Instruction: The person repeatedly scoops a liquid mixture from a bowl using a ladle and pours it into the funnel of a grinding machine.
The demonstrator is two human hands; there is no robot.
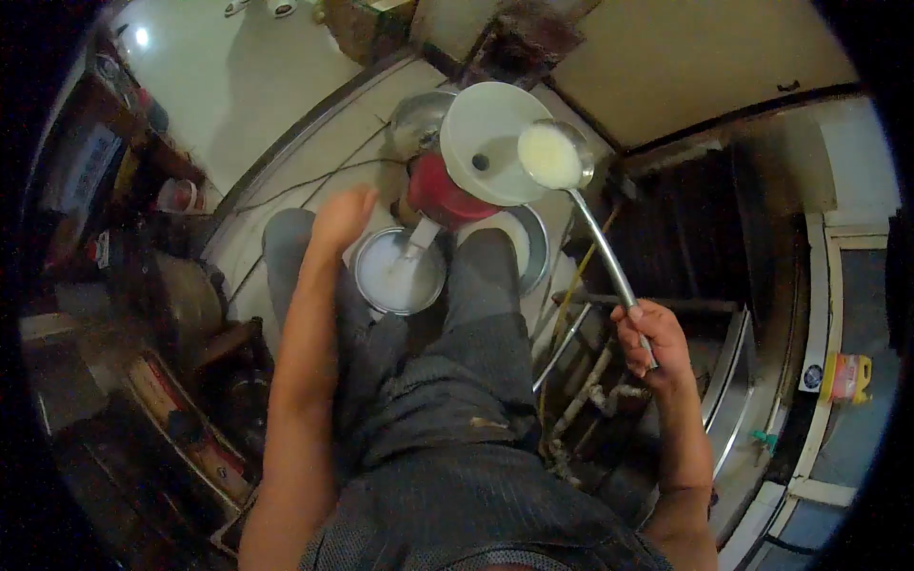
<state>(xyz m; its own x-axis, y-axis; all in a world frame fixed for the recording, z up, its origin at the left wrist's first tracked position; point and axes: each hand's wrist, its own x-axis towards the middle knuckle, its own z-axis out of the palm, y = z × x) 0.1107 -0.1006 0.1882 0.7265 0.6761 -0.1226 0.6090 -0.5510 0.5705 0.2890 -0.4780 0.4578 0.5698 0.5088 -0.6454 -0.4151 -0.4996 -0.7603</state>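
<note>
My right hand (pixel 652 338) is closed round the handle end of a long metal ladle (pixel 602 243). White batter-like liquid (pixel 549 158) fills the ladle's bowl, which is over the right rim of a wide pale bowl (pixel 486 114) on a red machine (pixel 443 193). From the machine a spout (pixel 420 236) points down into a round metal pot (pixel 392 303) of white liquid between my knees. My left hand (pixel 345 219) is near my left knee, left of the machine; its fingers look curled, but what they hold, if anything, is hidden.
Behind the machine stands a metal bowl (pixel 414 119). Another metal container (pixel 538 249) with white contents is partly under the pale bowl. A cord (pixel 305 184) crosses the tiled floor. Metal bars and pipes (pixel 590 381) lie beside my right leg. A yellow container (pixel 846 378) is at the far right.
</note>
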